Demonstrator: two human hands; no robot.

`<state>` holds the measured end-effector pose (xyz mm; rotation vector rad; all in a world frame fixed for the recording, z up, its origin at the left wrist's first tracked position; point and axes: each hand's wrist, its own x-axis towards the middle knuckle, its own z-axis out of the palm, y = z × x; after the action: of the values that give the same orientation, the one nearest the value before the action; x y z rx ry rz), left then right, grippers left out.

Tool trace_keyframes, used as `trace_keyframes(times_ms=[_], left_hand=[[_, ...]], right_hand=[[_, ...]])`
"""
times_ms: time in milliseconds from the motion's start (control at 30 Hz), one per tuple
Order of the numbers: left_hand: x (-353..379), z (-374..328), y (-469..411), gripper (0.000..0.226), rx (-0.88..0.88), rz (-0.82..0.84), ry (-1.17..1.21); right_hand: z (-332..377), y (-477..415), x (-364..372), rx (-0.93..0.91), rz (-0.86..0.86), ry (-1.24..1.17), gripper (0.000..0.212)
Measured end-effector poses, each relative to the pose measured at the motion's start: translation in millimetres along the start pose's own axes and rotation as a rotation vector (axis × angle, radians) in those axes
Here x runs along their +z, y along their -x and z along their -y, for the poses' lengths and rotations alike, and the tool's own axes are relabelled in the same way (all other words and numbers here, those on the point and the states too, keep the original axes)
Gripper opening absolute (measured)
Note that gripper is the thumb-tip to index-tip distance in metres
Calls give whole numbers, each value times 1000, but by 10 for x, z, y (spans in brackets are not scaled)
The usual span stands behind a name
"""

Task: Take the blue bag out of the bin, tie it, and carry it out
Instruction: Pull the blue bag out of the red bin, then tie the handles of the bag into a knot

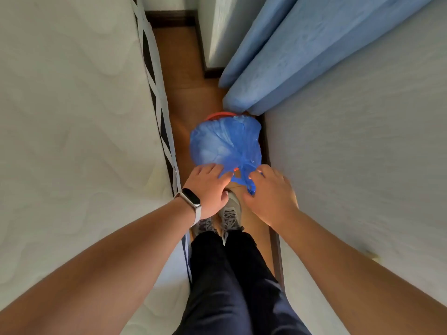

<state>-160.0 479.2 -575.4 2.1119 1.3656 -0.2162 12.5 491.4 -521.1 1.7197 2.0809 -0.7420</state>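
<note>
Hands, left hand and right hand, pinch the crinkled blue plastic bag by its gathered ears above the orange bin, apparently mid-tie; cinching the knot likely follows.

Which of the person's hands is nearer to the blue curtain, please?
Right. The right hand grips the blue bag on the wall side, below the blue curtain; the left hand grips the bag's other side, nearer the mattress.

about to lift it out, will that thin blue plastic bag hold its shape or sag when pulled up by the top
The thin blue plastic bag is crinkled, translucent film, so it will probably sag and swing. Its bulged body suggests some load, likely modest. The left hand and right hand pinch thin, stretched strips, which may slip or tear if yanked.
</note>
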Motion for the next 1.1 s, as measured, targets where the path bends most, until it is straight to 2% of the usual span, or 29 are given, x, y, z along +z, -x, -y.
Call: trace_keyframes(times_ms=[133, 300, 533, 767, 967, 1100], left_hand=[[225, -73, -150, 46, 7, 21, 26], [269, -288, -230, 27, -63, 48, 67], [-86, -473, 50, 20, -136, -173, 183], [-833, -671, 393, 36, -167, -403, 261], [-1553, -947, 794, 21, -140, -576, 269], [-1942, -1234, 1008, 18, -168, -636, 476]], right_hand=[[-124, -29, 87, -10, -40, -53, 25], [-205, 38, -2, -16, -77, -125, 15], [-182, 221, -524, 27, -148, -302, 17], [-19, 548, -1197, -17, -220, -348, 16], [72, 931, -1800, -39, -286, -392, 14], [130, 1158, -2161, -92, -352, -455, 9]])
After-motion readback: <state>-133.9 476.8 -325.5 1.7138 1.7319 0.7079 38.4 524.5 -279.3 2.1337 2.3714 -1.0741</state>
